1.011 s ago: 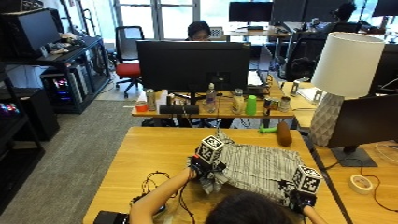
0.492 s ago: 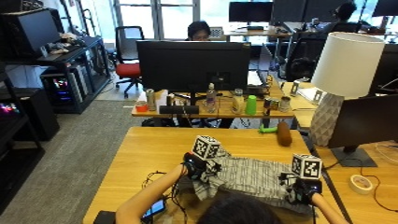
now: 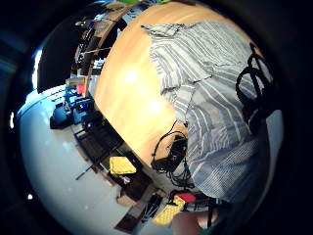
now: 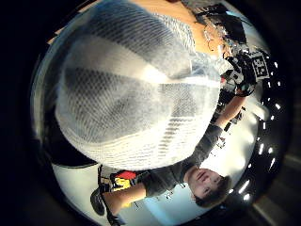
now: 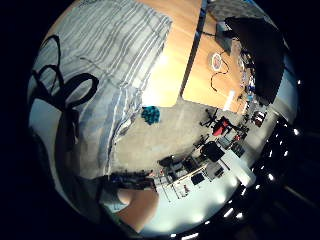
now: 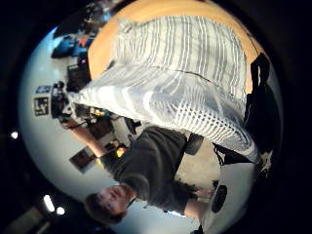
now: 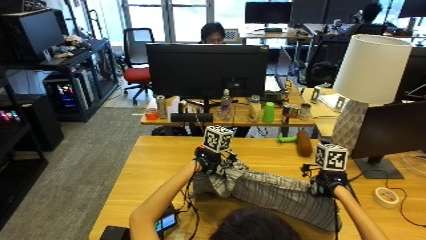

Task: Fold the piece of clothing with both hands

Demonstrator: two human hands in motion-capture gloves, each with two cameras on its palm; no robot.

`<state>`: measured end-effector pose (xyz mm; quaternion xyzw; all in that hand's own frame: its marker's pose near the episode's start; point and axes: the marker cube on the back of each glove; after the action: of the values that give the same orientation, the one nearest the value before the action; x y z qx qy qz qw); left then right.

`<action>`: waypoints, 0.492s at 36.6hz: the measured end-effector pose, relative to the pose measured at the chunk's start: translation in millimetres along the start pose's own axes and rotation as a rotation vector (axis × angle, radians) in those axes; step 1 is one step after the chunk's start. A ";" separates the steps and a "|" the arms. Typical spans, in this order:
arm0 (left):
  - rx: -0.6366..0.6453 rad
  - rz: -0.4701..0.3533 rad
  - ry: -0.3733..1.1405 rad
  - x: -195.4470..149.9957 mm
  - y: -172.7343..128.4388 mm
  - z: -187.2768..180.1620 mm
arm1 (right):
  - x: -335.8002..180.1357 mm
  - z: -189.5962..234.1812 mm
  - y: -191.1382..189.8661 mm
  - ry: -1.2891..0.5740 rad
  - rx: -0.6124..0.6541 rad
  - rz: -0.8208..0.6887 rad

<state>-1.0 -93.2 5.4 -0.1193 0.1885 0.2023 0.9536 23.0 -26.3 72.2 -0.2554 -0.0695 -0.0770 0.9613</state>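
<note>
A grey striped garment hangs stretched between both hands above the wooden table. My left hand grips one upper edge, with bunched cloth drooping below it. Over at the other edge, my right hand holds the cloth. In the left thumb side palm view the cloth fills the picture, close to the palm, and the other hand shows beyond it. The right thumb side palm view shows the garment spanning toward the other hand. Its lower part lies on the table.
A roll of tape and cables lie on the table at the right, beside a lamp and a dark screen. A brown bottle stands at the far edge. A small device with wires sits near my left elbow.
Both hands have risen a little with the garment's edge, so the cloth is pulled up off the table and stretched between them.
</note>
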 end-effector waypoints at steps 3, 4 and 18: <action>0.012 -0.003 -0.002 0.9 -0.5 -5.0 | 2.6 -7.1 -1.2 -0.002 0.011 0.012; 0.019 -0.010 -0.004 0.6 -1.6 -6.5 | 3.4 -9.6 -1.5 -0.004 0.012 0.016; 0.134 -0.099 -0.014 -14.1 -28.2 -36.7 | 14.8 -44.1 -26.7 -0.020 0.088 0.100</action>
<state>-12.2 -134.3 -17.7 -0.0627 0.1889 0.1428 0.9695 36.8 -73.1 49.7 -0.2170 -0.0698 -0.0230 0.9734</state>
